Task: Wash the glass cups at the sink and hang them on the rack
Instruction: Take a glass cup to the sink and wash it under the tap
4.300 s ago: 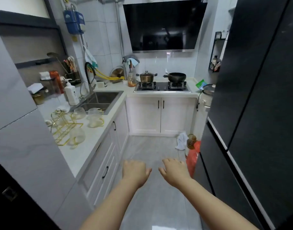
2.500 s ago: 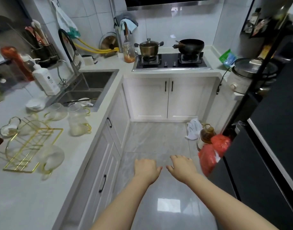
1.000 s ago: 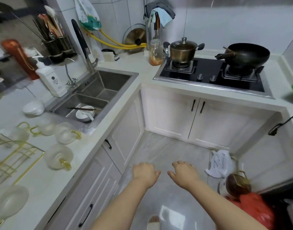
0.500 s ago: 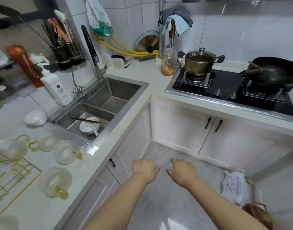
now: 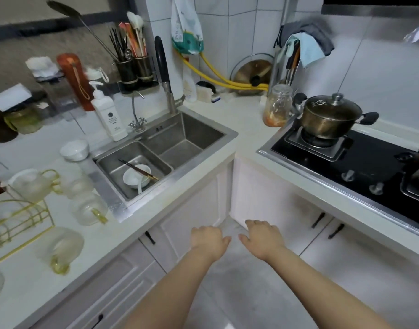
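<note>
Glass cups all sit on the desk, up and to the left of both grips, none in hand. Head view: left grip (image 5: 209, 241) and right grip (image 5: 263, 236) held out side by side, palms down, over the floor in front of the corner cabinets; fingers loosely curled, nothing in either. Nearest cup (image 5: 61, 248) lies on its side, well left of the left grip, gold handle toward the desk edge. Second cup (image 5: 88, 210) farther up-left, just beside the sink (image 5: 203, 155) rim. Third cup (image 5: 31, 184) beyond that, next to the gold wire rack (image 5: 21, 217), which holds no cups and is cut by the left frame edge. Sink sits above the left grip; near basin has a white bowl (image 5: 136, 178) with chopsticks across it. Black faucet (image 5: 164, 74) behind the sink. Brass pot (image 5: 329, 117) on the stove, up-right of the right grip.
</note>
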